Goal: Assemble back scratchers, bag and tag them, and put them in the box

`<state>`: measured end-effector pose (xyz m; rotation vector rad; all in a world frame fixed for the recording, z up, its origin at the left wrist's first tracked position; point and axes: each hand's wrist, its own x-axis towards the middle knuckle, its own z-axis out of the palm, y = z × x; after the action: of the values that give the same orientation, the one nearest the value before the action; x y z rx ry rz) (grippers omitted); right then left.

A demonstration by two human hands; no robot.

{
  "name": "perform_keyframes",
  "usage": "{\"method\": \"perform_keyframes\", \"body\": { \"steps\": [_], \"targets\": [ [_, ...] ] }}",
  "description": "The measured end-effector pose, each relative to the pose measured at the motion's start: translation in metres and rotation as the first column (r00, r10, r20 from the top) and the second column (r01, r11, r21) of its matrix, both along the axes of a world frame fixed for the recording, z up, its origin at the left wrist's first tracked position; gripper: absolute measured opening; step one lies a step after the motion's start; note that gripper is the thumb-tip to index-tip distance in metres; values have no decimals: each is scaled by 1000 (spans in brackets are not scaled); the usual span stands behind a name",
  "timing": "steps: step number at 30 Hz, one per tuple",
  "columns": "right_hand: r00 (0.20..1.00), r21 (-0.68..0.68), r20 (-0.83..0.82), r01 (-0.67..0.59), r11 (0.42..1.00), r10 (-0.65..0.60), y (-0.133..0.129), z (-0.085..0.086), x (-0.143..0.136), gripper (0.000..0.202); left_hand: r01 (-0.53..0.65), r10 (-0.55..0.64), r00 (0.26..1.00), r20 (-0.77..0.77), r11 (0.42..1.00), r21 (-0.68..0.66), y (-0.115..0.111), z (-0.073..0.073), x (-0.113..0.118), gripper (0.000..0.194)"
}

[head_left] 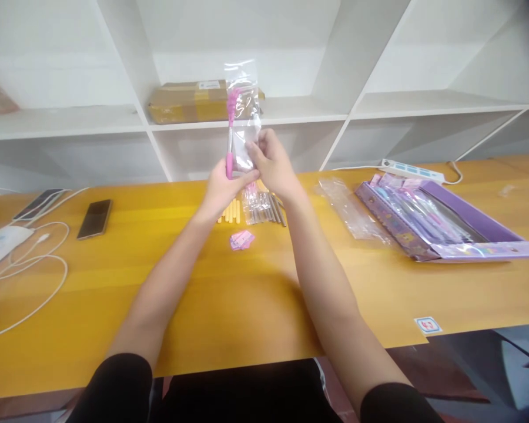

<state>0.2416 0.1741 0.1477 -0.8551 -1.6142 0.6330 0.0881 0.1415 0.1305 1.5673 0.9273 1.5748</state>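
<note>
A clear plastic bag (245,111) is held upright above the back of the table, with a pink pen-like item (230,141) with a silver middle at its left side. My left hand (223,185) is closed round the lower end of the bag and the pink item. Fingers of my right hand (271,161) pinch the bag's right side. Beneath the hands lie yellow sticks (232,211), grey metallic tubes (275,210) and another clear packet (255,208). Small pink and purple cards (241,239) lie nearer to me.
At the right, a purple box (480,217) holds packaged pens, beside clear bags (352,208) and a power strip (412,170). Phones (94,219) and white cables (66,264) lie at the left. A cardboard box (185,103) stands on the white shelf (300,108).
</note>
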Motion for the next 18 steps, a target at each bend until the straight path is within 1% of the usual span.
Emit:
{"method": "perform_keyframes", "body": {
  "steps": [2,4,6,8,10,11,12,13,14,15,16,17,18],
  "targets": [
    [1000,30,25,-14,999,13,0,1,-3,42,31,-31,1000,0,998,-46,1,-1,-2,45],
    [998,26,30,-62,998,61,-2,3,-2,44,80,-79,997,10,992,-100,1,0,-5,42],
    [990,-17,8,-140,990,140,-3,5,2,46,155,-152,988,30,977,-147,0,1,-10,41],
    [973,-81,-24,-232,969,231,-3,4,7,46,236,-232,972,44,955,-179,-3,2,-13,42],
    [952,-128,-49,-306,943,303,0,1,12,48,287,-284,958,48,936,-203,-4,3,-16,43],
    [947,-136,-59,-321,937,315,3,0,14,51,302,-299,953,45,929,-216,-4,3,-17,43],
    [951,-128,-71,-309,943,302,6,-2,15,53,309,-308,951,41,923,-228,-4,3,-18,43],
    [963,-101,-82,-265,959,258,9,-3,16,54,306,-306,951,37,923,-233,-4,3,-19,43],
    [979,-57,-94,-188,980,183,11,-3,16,54,294,-294,955,33,928,-229,-3,3,-19,42],
    [990,4,-111,-82,997,82,11,-1,15,52,268,-270,963,23,939,-214,-2,2,-19,40],
    [990,75,-137,41,996,-31,10,1,14,49,229,-232,973,5,955,-190,0,2,-19,37],
    [980,144,-155,147,979,-125,6,5,12,46,176,-181,983,-19,972,-154,1,2,-19,35],
    [971,200,-150,213,956,-185,1,9,10,42,118,-123,991,-45,987,-107,2,2,-19,32]
  ]
}}
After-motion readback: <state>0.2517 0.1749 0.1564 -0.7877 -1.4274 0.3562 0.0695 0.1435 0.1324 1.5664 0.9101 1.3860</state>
